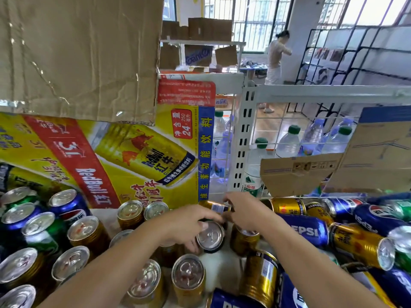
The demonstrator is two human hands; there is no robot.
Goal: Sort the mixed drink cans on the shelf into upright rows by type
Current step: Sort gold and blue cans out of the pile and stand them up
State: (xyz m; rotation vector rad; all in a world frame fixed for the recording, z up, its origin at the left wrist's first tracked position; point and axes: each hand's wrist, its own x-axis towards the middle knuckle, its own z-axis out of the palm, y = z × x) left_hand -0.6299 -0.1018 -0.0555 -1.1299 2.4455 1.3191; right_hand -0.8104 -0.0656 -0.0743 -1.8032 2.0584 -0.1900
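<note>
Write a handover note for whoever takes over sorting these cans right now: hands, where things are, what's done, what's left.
The left hand grips the top of an upright can in the middle.
The right hand pinches a gold can lying on its side behind it.
Done: gold cans stand in the middle, blue and green cans stand at the left.
Left: the heap of lying cans at the right, gold, blue and green mixed, needs standing up by type.
</note>
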